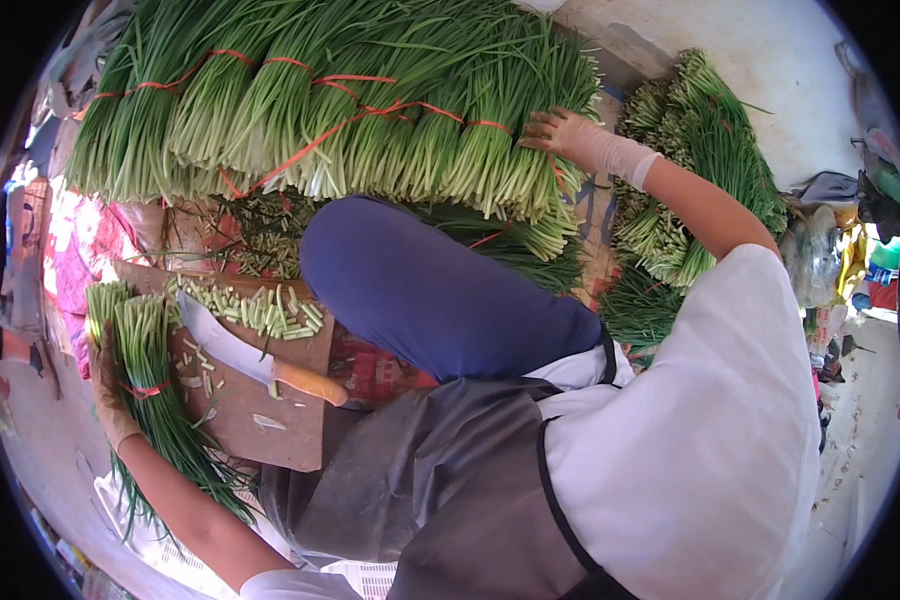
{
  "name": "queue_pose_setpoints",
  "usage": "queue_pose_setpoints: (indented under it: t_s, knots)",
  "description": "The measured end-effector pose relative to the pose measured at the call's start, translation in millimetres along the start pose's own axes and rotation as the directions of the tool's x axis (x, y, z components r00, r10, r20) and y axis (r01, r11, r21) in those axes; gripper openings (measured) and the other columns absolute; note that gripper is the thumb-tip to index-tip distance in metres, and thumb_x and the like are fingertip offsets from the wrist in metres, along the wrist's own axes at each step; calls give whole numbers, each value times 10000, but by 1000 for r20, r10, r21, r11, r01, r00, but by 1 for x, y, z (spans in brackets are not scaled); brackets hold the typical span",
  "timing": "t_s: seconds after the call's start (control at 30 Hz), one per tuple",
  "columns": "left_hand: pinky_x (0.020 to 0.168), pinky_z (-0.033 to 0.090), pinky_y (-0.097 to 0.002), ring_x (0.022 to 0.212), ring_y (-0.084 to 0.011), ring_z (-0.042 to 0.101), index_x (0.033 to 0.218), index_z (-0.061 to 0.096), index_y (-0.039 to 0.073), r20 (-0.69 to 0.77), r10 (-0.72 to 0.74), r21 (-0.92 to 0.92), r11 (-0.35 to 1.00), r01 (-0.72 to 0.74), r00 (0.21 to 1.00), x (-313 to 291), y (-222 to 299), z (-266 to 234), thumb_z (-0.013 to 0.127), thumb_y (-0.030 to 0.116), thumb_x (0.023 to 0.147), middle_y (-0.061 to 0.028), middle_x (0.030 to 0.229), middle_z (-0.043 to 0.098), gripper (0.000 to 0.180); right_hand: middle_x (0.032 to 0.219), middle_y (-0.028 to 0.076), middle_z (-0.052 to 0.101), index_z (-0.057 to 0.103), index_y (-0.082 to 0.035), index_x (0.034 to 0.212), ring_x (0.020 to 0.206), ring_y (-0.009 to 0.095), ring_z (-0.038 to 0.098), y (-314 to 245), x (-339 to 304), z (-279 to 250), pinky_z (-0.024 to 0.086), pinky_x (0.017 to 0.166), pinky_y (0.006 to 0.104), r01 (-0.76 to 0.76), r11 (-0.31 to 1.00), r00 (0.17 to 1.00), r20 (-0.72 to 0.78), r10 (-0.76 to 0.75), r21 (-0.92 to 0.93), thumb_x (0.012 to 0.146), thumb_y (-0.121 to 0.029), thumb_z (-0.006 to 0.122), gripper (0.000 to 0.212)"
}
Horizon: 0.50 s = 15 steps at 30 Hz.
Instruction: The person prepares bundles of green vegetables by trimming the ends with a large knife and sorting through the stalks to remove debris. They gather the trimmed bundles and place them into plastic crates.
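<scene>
— Gripping a tied bundle of green chives (145,365), the left hand (107,385) is wrapped round it at the red band, just off the left edge of the wooden cutting board (260,430).

— And the right hand (560,133)?

— Spread flat, fingers wide, it presses on the stacked chive bundles (320,100) at the pile's right end, holding nothing that I can see.

— What lies on the board?

— A cleaver (235,350) with a pale wooden handle rests across the middle, blade toward the far left corner. Cut chive stub ends (265,310) sit in a heap along the far edge.

— Anything else nearby?

— A second pile of chives (705,150) lies to the right of the outstretched forearm, and the person's knee in blue cloth (420,290) rises between board and stack.
</scene>
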<state>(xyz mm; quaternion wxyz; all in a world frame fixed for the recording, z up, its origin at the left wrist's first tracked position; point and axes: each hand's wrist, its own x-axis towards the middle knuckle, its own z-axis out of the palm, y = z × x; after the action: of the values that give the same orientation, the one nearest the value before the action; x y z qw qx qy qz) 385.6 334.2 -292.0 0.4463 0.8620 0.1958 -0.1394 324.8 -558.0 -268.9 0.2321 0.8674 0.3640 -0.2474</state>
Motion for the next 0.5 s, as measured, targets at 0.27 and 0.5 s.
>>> queue_pose_setpoints:
  t_s: [0.27,0.5]
  knots:
    - [982,419,-355,1212,-248,492,1434,369,4,-196,275,225,947,-230,941,-32,-5,-5,441,497,992,-144,1397,462,666,1298,98,549,523,-74,1294,1260,274,484,-15,10,42,376,1068,430,-4,994,879,-474,57,113,600,-105,732,726]
    - [1102,296,-351,1328,-289,404,1463,323,-6,-273,324,384,900,-206,906,-83,24,-20,478,510,968,-204,1443,417,731,1193,184,603,539,-26,1263,1122,362,573,19,-47,-26,461,979,420,27,787,768,-516,378,616,652,-120,772,661]
